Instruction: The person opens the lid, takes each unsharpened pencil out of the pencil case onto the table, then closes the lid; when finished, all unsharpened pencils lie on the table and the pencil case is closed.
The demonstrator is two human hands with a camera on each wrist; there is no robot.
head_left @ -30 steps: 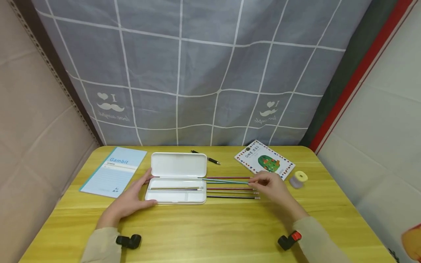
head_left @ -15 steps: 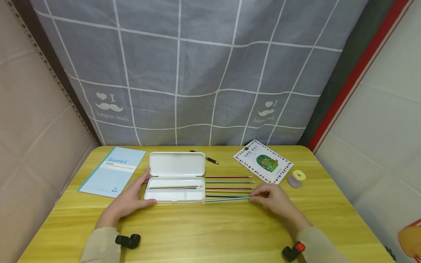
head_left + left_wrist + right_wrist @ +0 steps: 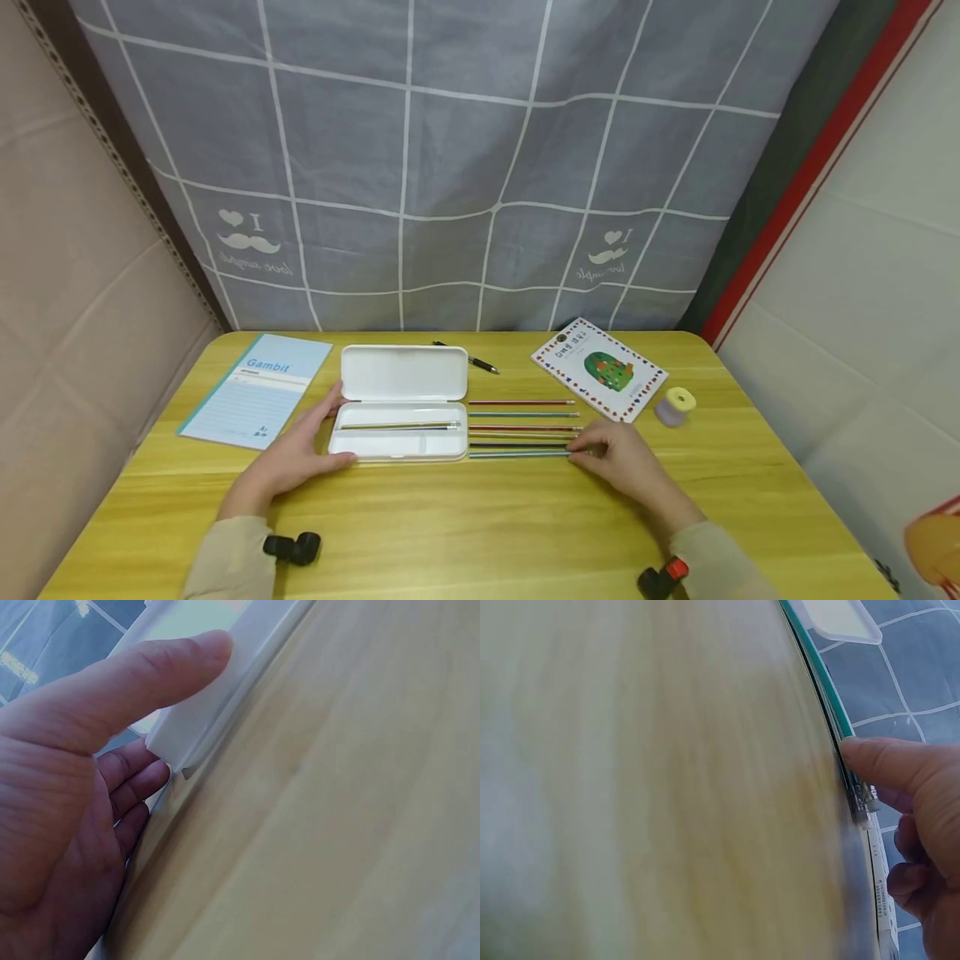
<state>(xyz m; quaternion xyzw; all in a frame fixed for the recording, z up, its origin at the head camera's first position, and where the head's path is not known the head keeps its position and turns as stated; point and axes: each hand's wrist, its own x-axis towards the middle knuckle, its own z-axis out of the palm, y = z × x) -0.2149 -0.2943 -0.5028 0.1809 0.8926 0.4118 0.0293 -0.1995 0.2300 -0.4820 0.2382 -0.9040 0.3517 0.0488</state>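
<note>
A white pencil case (image 3: 397, 446) lies with its lid (image 3: 403, 372) raised, and a couple of pencils (image 3: 397, 426) rest inside it. My left hand (image 3: 296, 454) holds the case's left end, thumb at the front edge and fingertips at the back. In the left wrist view the thumb (image 3: 150, 679) lies against the white wall. My right hand (image 3: 618, 457) pinches a teal pencil (image 3: 517, 455) near its eraser end. That pencil lies on the table, front-most in a row of several pencils (image 3: 522, 429) right of the case.
A blue notebook (image 3: 255, 392) lies to the left. Behind the case is a black pen (image 3: 483, 365). A white booklet with a green picture (image 3: 600, 371) and a small yellow-topped container (image 3: 677, 406) are at the right. A grey cloth (image 3: 442, 167) hangs at the table's back edge.
My right hand has brought the teal pencil forward from the back of the row, and it now lies straight beside the black pencil. My left hand stays on the case.
</note>
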